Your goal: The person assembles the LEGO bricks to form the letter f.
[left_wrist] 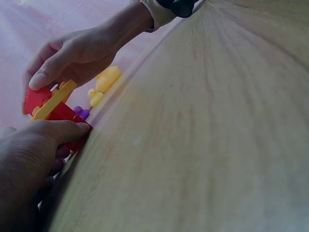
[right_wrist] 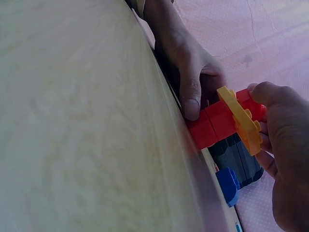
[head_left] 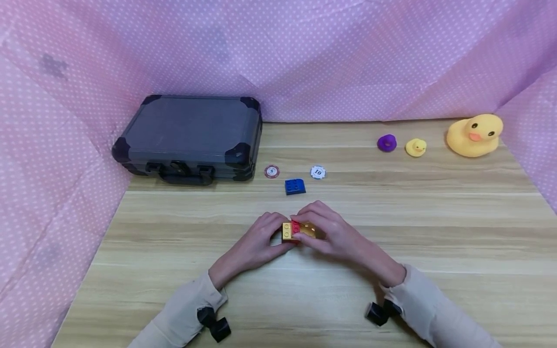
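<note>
Both hands meet at the middle of the wooden table around a small stack of toy bricks: a red brick with a flat yellow brick on top. My left hand grips the stack from the left, thumb against the red brick. My right hand pinches it from the right, fingers on the yellow brick. A blue brick lies just beyond the hands.
A dark hard case lies at the back left. Two poker chips sit near it. A purple duck, a small yellow duck and a big yellow duck stand at the back right. Pink dotted cloth walls the table.
</note>
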Available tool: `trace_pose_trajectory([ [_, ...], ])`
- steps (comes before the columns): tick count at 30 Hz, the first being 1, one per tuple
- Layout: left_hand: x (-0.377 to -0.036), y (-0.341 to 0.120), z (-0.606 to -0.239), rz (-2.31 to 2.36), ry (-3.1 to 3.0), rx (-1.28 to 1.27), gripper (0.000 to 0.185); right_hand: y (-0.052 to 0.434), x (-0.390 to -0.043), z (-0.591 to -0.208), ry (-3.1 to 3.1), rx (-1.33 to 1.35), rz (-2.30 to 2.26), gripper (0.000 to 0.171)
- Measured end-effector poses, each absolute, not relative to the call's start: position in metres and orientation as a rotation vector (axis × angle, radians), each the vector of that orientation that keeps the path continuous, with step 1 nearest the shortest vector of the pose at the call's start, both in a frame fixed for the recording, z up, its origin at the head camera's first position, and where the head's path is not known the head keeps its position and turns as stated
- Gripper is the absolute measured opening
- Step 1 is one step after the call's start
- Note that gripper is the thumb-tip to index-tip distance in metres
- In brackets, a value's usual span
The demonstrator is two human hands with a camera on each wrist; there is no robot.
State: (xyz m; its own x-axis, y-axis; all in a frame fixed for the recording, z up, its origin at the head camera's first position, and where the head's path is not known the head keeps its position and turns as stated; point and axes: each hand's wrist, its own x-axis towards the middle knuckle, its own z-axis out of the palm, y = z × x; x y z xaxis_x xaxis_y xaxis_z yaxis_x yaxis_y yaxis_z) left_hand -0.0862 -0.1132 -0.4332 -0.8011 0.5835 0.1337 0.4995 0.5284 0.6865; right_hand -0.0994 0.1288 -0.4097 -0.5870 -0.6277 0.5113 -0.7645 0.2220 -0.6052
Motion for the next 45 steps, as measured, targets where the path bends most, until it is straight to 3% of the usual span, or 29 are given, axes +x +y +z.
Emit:
trace_pose_trajectory([
  [45, -0.086, -0.1122, -0.435, 1.147, 2.669, 1.013, 0.033, 0.1275, -0.0904, -0.4104, -2.427, 1.266, 1.159, 0.039],
])
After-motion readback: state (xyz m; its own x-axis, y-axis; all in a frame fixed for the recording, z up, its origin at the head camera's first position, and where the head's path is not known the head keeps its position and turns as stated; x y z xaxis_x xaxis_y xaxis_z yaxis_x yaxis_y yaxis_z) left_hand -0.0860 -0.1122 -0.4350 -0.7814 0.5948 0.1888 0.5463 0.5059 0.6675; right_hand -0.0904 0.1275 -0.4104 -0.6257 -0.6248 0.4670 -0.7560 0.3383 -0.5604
